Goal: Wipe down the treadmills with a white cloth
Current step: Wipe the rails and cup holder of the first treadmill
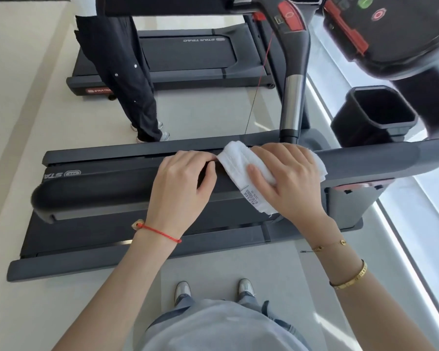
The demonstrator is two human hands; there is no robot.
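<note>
A dark grey treadmill [86,236] lies crosswise in front of me, and its thick black side handrail [99,188] runs left to right at hand height. A folded white cloth [238,163] with a printed label is draped over the rail. My right hand [287,181] wraps round the cloth and the rail, thumb on the near side. My left hand [183,181] grips the bare rail just left of the cloth, its fingertips touching the cloth's edge.
A second treadmill [188,54] stands beyond, and a person in black trousers [127,72] stands beside it. The console [390,29] with red buttons and a black cup holder [375,112] are at upper right. A silver upright [293,102] rises behind my hands. My shoes [213,290] are on pale floor.
</note>
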